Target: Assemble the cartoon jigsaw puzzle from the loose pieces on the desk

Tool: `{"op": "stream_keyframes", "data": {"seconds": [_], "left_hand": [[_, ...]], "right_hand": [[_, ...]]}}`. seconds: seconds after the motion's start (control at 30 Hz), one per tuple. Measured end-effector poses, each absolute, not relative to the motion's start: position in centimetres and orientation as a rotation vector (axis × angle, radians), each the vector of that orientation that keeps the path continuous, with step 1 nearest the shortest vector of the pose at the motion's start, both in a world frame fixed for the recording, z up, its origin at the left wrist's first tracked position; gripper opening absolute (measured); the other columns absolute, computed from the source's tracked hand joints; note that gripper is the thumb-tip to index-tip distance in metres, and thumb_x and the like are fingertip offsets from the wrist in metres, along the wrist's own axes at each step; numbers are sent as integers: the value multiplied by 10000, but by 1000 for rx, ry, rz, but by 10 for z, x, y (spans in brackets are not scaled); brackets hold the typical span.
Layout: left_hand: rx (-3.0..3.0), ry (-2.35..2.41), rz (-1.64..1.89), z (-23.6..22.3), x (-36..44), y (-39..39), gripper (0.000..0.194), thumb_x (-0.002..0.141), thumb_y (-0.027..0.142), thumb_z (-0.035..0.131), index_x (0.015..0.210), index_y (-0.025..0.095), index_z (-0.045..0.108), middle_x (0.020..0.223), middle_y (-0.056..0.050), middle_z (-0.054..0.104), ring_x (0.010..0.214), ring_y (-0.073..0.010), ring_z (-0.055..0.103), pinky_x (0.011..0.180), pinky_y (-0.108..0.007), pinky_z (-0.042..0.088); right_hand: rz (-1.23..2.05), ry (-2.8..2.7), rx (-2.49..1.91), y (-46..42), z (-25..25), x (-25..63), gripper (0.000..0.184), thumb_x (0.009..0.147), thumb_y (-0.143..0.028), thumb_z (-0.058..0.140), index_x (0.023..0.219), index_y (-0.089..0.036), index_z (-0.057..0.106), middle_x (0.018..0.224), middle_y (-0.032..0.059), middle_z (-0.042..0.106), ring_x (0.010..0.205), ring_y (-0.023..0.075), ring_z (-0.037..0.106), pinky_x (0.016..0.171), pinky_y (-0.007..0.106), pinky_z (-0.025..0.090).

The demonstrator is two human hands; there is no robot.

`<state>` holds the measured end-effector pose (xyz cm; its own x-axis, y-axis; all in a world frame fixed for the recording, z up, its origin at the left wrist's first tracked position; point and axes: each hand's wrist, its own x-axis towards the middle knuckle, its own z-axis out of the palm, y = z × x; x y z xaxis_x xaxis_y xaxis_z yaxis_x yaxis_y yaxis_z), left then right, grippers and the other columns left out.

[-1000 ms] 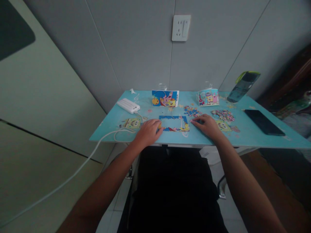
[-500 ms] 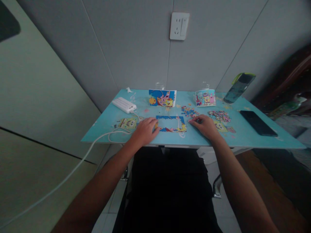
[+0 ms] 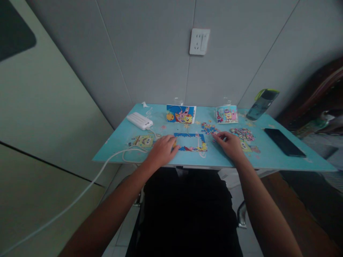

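Note:
A half-built jigsaw frame (image 3: 190, 142) with a blue border lies on the light blue table (image 3: 273, 159) in front of me. My left hand (image 3: 161, 151) rests palm down at the frame's left edge, fingers loosely curled on it. My right hand (image 3: 229, 144) lies to the frame's right, fingers stretched toward a heap of loose pieces (image 3: 209, 128). A second heap of pieces (image 3: 242, 134) sits further right. Two cartoon picture cards, one blue (image 3: 181, 114) and one pale (image 3: 227, 114), stand at the back of the table.
A white power bank (image 3: 140, 121) with a white cable (image 3: 88, 182) lies at the left. A black phone (image 3: 284, 142) and a dark bottle with a green lid (image 3: 262, 99) are at the right. A wall socket (image 3: 199, 41) is above.
The camera tilted a little, shifting the scene down in view. My right hand's fingers reach slightly farther toward the loose pieces; my left hand stays at the frame's left edge.

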<state>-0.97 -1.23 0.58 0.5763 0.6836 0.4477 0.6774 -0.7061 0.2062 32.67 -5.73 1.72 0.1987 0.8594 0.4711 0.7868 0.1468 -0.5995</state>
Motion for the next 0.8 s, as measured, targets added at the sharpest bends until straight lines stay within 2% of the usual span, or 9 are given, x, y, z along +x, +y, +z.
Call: {"op": "stream_keyframes", "data": {"seconds": [0.13,0.3,0.47,0.57,0.67,0.8], "left_hand": [[2761,1202,860,4,-10,-13,383,1001,366,533,1334,186,589,1312,-132,599,1227,-280,583,1080,-439,460],[2729,1202,917,0,-9,-12,371,998,355,533,1335,207,580,1300,-120,609,1214,-281,587,1068,-448,471],[2695,1243,912,1,-9,-12,399,975,312,541,1357,199,549,1300,-116,606,1211,-272,586,1074,-437,468],[2693,1265,904,1,-9,-13,432,963,299,543,1380,190,523,1326,-122,594,1225,-277,577,1085,-445,459],[2698,1274,895,1,-9,-14,424,981,312,517,1387,188,514,1316,-119,601,1218,-269,584,1077,-434,465],[2700,1276,880,0,-9,-14,414,998,339,504,1381,182,515,1297,-122,609,1211,-269,587,1072,-436,463]], "right_hand": [[117,-1546,-1609,-57,16,326,376,902,-544,643,898,-182,747,807,66,735,650,187,596,630,311,448],[136,-1536,-1538,-48,21,322,465,936,-520,606,1219,-163,702,865,86,760,671,208,643,630,331,498],[224,-1657,-1383,-15,35,287,375,958,-466,590,1173,-212,762,1069,98,773,853,239,688,752,362,525],[294,-1756,-1266,7,36,257,313,964,-405,590,1171,-254,769,1043,67,776,900,229,694,816,358,526],[337,-1802,-1200,15,28,236,291,964,-368,591,1181,-279,765,1117,58,766,992,234,690,881,368,518],[367,-1770,-1227,8,17,234,316,942,-373,625,1208,-258,750,1084,64,775,887,225,689,794,358,523]]}}
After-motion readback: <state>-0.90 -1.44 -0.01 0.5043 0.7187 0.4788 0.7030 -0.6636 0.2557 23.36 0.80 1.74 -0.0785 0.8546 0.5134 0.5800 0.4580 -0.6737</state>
